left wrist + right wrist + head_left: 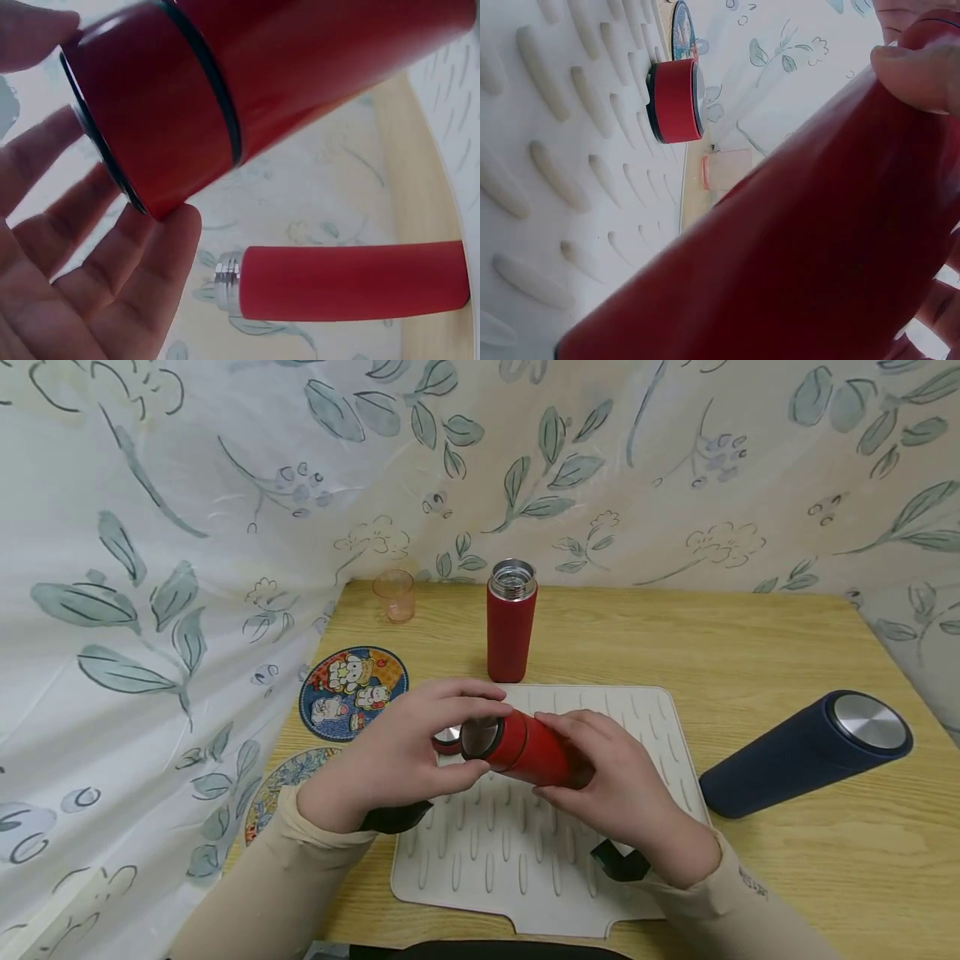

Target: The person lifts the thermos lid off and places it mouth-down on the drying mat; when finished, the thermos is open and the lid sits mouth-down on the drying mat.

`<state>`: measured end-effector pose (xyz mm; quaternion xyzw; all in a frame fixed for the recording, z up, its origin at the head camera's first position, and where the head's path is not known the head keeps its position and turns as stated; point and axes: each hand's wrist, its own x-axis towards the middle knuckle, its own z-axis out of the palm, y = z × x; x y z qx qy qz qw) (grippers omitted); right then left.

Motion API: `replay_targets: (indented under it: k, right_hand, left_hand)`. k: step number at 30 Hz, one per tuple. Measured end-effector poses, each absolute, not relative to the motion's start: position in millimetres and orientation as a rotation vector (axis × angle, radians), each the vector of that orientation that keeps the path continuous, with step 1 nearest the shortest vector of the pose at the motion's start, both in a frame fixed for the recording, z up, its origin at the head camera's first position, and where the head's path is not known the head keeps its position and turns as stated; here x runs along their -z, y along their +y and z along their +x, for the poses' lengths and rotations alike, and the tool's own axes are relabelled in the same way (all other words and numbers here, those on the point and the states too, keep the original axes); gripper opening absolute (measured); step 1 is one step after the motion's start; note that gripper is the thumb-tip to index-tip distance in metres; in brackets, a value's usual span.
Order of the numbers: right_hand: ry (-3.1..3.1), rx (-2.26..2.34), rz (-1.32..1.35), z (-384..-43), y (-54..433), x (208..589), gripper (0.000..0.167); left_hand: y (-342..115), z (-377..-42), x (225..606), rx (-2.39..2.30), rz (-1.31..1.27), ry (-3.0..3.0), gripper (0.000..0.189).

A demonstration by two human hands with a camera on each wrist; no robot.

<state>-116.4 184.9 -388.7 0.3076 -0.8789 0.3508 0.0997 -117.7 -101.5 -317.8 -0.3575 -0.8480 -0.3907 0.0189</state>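
Note:
A glossy red thermos (551,752) is tilted over the white ridged mat (525,868), its capped end toward the left. My right hand (626,781) grips its body. With thumb and fingertips, my left hand (401,743) holds the thermos by the rim of its red lid (142,112); the lid sits on the body with a dark seam between them. Partly hidden behind the left hand, a separate red lid (676,101) rests on the mat. Behind the mat an uncapped matte red bottle (512,635) stands upright, its steel threaded neck showing.
A dark blue thermos (787,764) with a steel-topped lid stands right of the mat. On the left lie two round patterned mats (354,693), one partly hidden by the left arm. A small clear pinkish cup (395,597) stands at the table's back left, near the floral cloth (547,460).

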Motion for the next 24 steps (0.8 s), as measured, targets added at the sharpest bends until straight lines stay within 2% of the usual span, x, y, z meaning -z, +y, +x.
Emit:
replay_targets:
  k: [5, 8, 13, 18, 24]
  right_hand:
    - [-2.6, -0.996, 0.926, -116.2, 183.4, 388.7, 0.086]
    - [-2.61, -0.978, 0.93, -116.1, 182.8, 388.7, 0.086]
    - [-2.614, -0.95, 0.93, -118.1, 182.5, 389.3, 0.085]
    - [-2.617, -0.93, 0.93, -119.6, 183.0, 388.6, 0.084]
    - [-2.637, -0.904, 0.936, -117.0, 183.0, 387.5, 0.085]
  left_hand:
    - [-99.8, -117.4, 318.7, 1.116, -0.962, -2.701, 0.05]
    - [-100.3, -117.6, 319.9, 0.979, -0.931, -2.744, 0.06]
    - [-107.8, -118.2, 320.8, 0.973, -1.101, -2.762, 0.077]
    - [-110.4, -118.3, 321.2, 0.961, -1.197, -2.711, 0.066]
    - [-106.7, -117.3, 322.5, 0.899, -1.016, -2.753, 0.065]
